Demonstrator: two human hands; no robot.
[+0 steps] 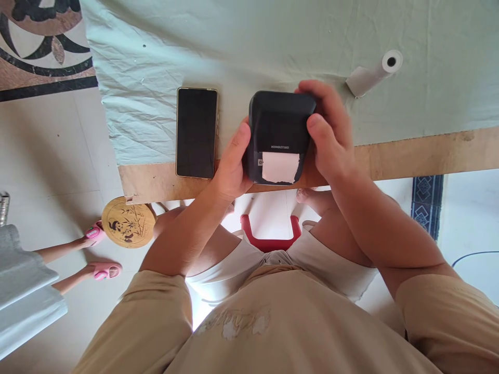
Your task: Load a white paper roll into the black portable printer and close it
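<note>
Between my two hands is a black label printer, held near the front edge of the table. A torn-edged strip of white paper sticks out of its lower front. My left hand grips the printer's left side, thumb along the edge. On the other side my right hand is closed around the right edge, its thumb and fingers at the upper corner. A dark-screened phone lies flat to the left of my left hand. Beyond my right hand, a white paper roll rests with its loose end unrolled.
A pale green cloth covers the table, whose bare wooden edge runs along the front. Below at left stands a round wooden stool with a panda picture. Another person's feet in pink slippers are beside it.
</note>
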